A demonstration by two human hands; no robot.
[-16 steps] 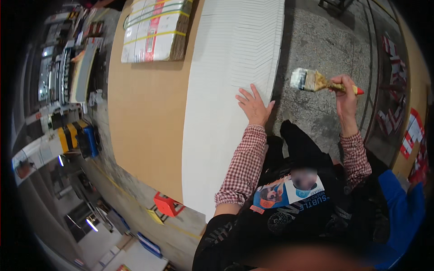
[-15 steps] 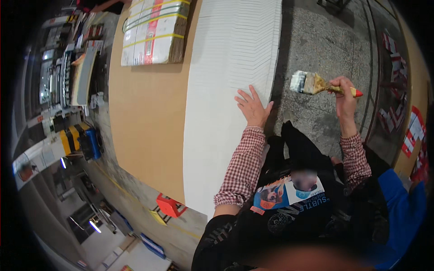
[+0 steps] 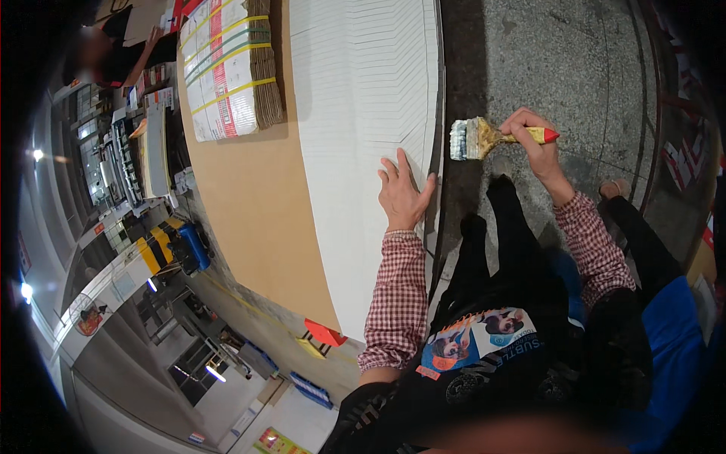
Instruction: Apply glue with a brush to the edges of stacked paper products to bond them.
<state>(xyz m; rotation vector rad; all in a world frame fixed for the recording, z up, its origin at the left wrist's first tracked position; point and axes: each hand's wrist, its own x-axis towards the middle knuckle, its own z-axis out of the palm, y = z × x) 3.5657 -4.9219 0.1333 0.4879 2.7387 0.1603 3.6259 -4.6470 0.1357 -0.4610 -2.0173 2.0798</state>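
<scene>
Paintbrush (image 3: 488, 138), flat, pale bristles (image 3: 458, 140) leftward: gripped in curled right hand (image 3: 540, 155) | left hand (image 3: 403, 197): spread, empty, atop overlapping white sheets (image 3: 340, 189)

Red stool (image 3: 324, 333), blue object (image 3: 193, 244) beside yellow-and-black block (image 3: 156, 248)

PLACE: workshop | SIGNS: strapped cardboard bundle (image 3: 227, 83); speckled grey floor (image 3: 560, 68); black-and-yellow hazard stripes (image 3: 157, 246); metal-framed equipment (image 3: 123, 163)

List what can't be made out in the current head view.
Head view:
Paintbrush: handle partly covered by right hand.
Left hand: palm hidden by the hand's back.
Overlapping white sheets: far end cut off by top edge.
Strapped cardboard bundle: far end cut off likewise.
</scene>
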